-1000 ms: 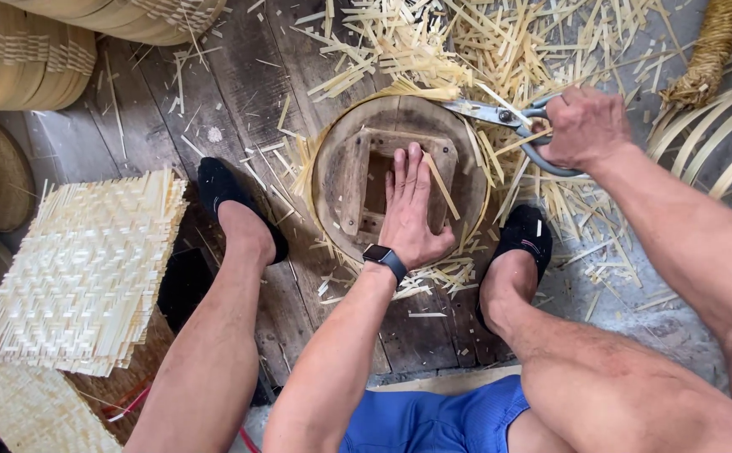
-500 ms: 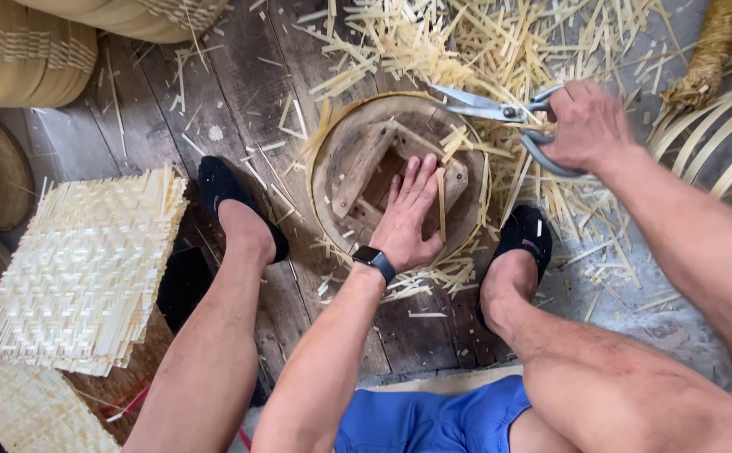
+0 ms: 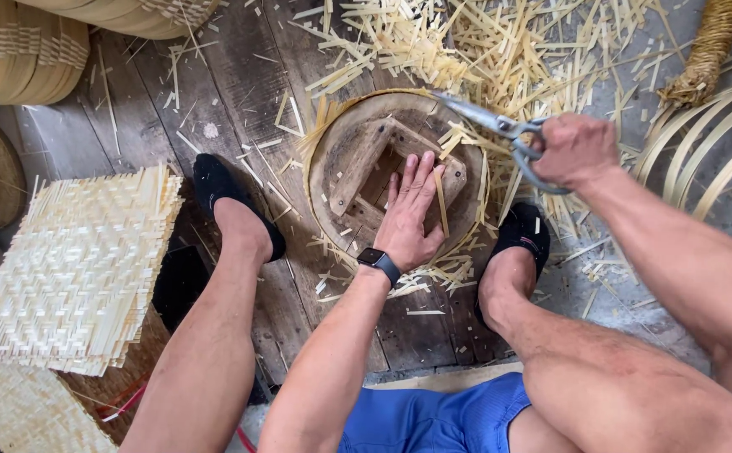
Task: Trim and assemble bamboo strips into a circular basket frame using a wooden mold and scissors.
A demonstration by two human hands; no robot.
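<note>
A round wooden form [image 3: 341, 159] with a square frame inside lies on the plank floor between my feet, woven bamboo strips sticking out around its rim. My left hand [image 3: 412, 214] presses flat on it, fingers spread, a dark watch at the wrist. My right hand [image 3: 574, 149] grips metal scissors [image 3: 488, 122] whose blades point left over the form's upper right rim, among the protruding strip ends.
Cut bamboo strips [image 3: 467, 42] litter the floor beyond the form. A woven square mat [image 3: 72, 268] lies at left, stacked round baskets [image 3: 22, 50] at top left, bent bamboo hoops [image 3: 718, 143] and a rope coil [image 3: 706, 50] at right. My black shoes [image 3: 223, 197] flank the form.
The round form has turned under my left hand, the square frame now angled. My right hand and the scissors have shifted slightly along the rim.
</note>
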